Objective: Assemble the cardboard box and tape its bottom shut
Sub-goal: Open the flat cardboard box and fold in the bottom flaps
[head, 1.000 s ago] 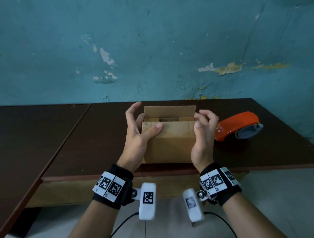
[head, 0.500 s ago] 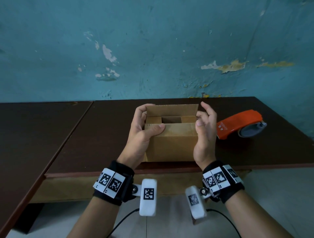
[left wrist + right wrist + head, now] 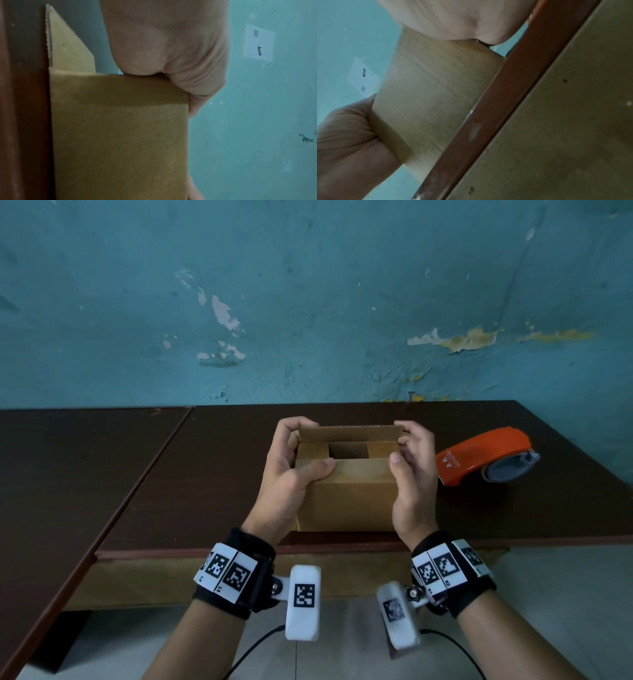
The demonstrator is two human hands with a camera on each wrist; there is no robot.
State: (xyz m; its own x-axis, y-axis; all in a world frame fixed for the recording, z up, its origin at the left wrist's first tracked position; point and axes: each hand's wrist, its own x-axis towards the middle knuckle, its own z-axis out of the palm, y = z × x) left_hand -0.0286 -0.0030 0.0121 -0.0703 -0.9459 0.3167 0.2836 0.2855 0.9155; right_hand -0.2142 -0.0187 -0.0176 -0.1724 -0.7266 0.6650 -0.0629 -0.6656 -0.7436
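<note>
Left hand, right hand gripping cardboard box, label unreadable

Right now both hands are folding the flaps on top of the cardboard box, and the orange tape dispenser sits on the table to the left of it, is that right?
Not quite. The orange tape dispenser lies on the table to the right of the cardboard box, beyond the right hand; the head view shows it. Both hands, the left hand too, are indeed folding its top flaps.
</note>
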